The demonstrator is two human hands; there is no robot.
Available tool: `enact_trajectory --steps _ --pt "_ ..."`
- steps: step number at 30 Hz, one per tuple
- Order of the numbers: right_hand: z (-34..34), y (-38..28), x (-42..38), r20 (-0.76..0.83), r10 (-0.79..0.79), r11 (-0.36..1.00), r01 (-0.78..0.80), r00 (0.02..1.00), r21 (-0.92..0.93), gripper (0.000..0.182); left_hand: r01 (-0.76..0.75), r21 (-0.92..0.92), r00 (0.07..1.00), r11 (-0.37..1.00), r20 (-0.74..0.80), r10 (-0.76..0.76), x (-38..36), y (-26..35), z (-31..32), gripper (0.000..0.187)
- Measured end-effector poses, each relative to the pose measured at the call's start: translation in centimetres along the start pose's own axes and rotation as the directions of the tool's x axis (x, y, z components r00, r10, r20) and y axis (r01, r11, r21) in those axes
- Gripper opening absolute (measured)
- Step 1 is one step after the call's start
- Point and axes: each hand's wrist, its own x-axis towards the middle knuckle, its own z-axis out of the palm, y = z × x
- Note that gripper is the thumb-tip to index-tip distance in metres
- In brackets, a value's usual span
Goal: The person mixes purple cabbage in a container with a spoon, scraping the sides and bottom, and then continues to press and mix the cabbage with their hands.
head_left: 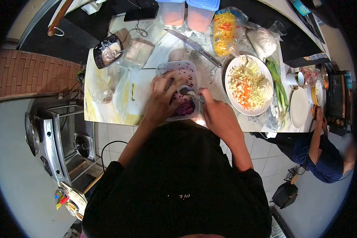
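A clear plastic container (195,75) stands at the table's front edge, with chopped purple food (185,108) inside and bits of it along the walls. My left hand (162,93) reaches over the container, fingers spread and bent above the food, close to the spoon's bowl. In my right hand (223,118) is a metal spoon (185,91), its handle gripped at the container's right side and its bowl over the purple food. Part of the container is hidden under my left hand.
Right of the container sits a white plate (248,111) of chopped vegetables, with green onions (279,87) beside it. A knife (194,47) lies behind. Bagged yellow food (225,31) and blue-lidded tubs (202,18) stand at the back. Another person (321,154) works at the far right.
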Motion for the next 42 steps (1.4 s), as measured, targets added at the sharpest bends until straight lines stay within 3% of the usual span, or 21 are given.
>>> enact_trajectory --steps 1,3,7,19,21,25,27,31,32,33,37,42 --pt "0.0 -0.1 0.0 0.000 -0.001 1.000 0.001 1.000 0.000 0.041 0.001 0.001 1.000 1.000 -0.001 -0.001 -0.1 -0.1 0.1 0.050" --pt "0.0 -0.2 0.0 0.010 -0.046 0.997 0.046 0.999 -0.061 0.045 -0.154 0.061 0.986 0.986 0.081 0.149 -0.2 -0.4 0.4 0.053" --pt "-0.1 -0.3 0.2 0.008 -0.046 0.997 0.047 0.999 -0.066 0.045 -0.188 0.098 0.980 0.977 0.078 0.181 0.1 -0.8 0.8 0.053" --pt "-0.2 -0.2 0.0 0.014 -0.004 1.000 0.004 1.000 0.020 0.042 -0.103 0.097 0.995 0.990 0.007 0.103 -0.4 -3.0 1.0 0.037" --pt "-0.2 0.1 -0.1 -0.005 -0.021 0.999 0.021 1.000 -0.026 0.043 -0.055 0.194 0.998 0.979 0.000 0.056 -0.7 -3.9 1.2 0.045" --pt "0.1 0.7 -0.1 -0.036 -0.048 0.998 0.047 0.998 -0.045 0.039 0.089 0.180 0.996 0.980 0.012 -0.093 -1.2 -3.5 1.3 0.042" --pt "0.3 0.7 0.2 -0.035 -0.007 0.999 0.009 0.999 0.054 0.037 0.112 0.083 0.987 0.990 -0.124 -0.101 -1.3 -2.8 1.2 0.031" --pt "0.6 0.2 0.4 -0.059 -0.028 0.990 0.036 0.998 0.138 0.038 0.127 -0.052 0.963 0.991 -0.233 -0.136 -1.3 -2.6 0.4 0.036" --pt "0.4 -0.1 0.4 -0.089 -0.040 0.989 0.052 0.995 0.139 0.037 0.237 -0.445 0.941 0.864 -0.116 -0.318 -1.4 -2.8 0.4 0.049" --pt "0.2 -0.3 0.3 -0.120 -0.050 0.988 0.067 0.992 0.139 0.036 0.326 -0.749 0.901 0.577 0.062 -0.430 -1.2 -2.7 0.0 0.063" --pt "-0.5 -0.8 0.0 -0.204 -0.121 0.988 0.139 0.971 0.072 0.038 0.357 -0.648 0.895 0.673 0.032 -0.445 0.4 -1.1 -1.8 0.078" --pt "-0.4 -0.9 -0.2 -0.226 -0.302 0.951 0.276 0.926 -0.141 0.045 0.460 -0.707 0.841 0.537 0.155 -0.518 1.0 -0.9 -1.9 0.093"
